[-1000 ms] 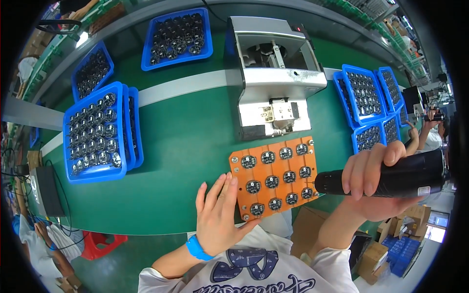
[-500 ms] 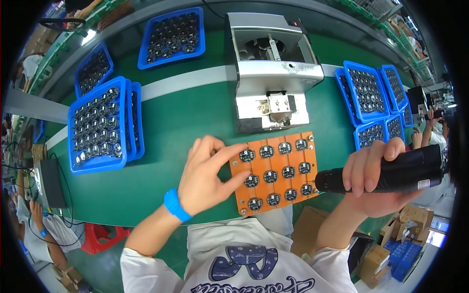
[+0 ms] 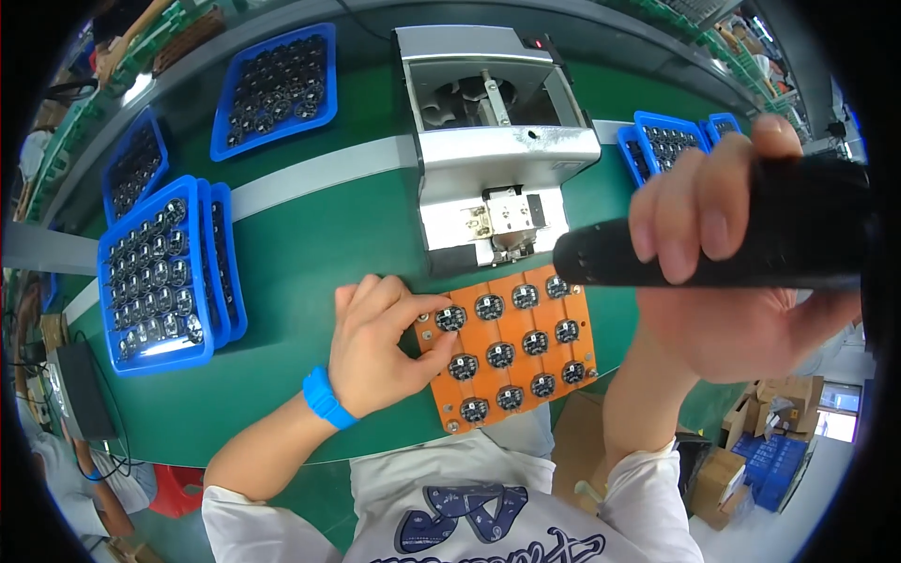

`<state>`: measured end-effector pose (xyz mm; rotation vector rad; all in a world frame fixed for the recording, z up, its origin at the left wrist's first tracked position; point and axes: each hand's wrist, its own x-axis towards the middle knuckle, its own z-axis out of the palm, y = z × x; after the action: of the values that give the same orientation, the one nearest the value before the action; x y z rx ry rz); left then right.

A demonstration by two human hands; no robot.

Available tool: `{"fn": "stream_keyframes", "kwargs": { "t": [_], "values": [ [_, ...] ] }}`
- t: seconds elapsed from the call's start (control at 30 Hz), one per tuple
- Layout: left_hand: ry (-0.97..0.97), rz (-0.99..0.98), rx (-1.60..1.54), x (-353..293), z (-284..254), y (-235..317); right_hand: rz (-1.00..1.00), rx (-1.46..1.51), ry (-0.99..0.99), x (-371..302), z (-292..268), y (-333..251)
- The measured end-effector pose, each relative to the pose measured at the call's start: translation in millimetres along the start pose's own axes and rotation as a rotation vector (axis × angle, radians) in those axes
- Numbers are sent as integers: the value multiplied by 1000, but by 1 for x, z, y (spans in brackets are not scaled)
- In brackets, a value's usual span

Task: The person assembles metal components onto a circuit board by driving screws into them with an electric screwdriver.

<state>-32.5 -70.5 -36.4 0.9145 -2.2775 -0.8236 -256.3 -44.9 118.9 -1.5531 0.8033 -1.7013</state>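
Note:
An orange fixture board (image 3: 488,377) lies on the green table in front of me, with rows of round black parts seated in it. My left hand (image 3: 375,340), a blue band at its wrist, has thumb and index finger closed about the round black part (image 3: 450,319) at the board's far left corner. In my right hand (image 3: 709,324) is a black electric screwdriver (image 3: 603,255), gripped with the fingers wrapped round it. It is raised close to the camera, its front end pointing left near the board's far right corner.
A silver screw feeder (image 3: 507,150) stands just beyond the board. Stacked blue trays (image 3: 202,349) of round parts are at the left, a blue tray (image 3: 331,75) lies far left, and more blue trays (image 3: 641,120) stand far right. Cardboard boxes (image 3: 718,483) sit at lower right.
The screwdriver has risen toward the far side and nearer the camera, leaving the board's right edge. My left thumb and index finger have closed about the corner part. The view has shifted.

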Motion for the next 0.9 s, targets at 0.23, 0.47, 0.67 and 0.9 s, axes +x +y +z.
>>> {"fn": "stream_keyframes", "kwargs": {
  "t": [0.23, 0.47, 0.67, 0.9],
  "values": [
    [27, 0, -6, 1, 4, 2, 124, 19, -82, 7, 7, 14],
    [46, -38, 15, 6, 7, 4, 122, -26, 32, 2, 12, 26],
    [65, -40, -7, 11, 8, 10, 168, 104, 66, -25, 16, 36],
    [66, -50, -13, 16, 11, 10, 219, 193, 99, -34, 22, 53]
  ]
}}
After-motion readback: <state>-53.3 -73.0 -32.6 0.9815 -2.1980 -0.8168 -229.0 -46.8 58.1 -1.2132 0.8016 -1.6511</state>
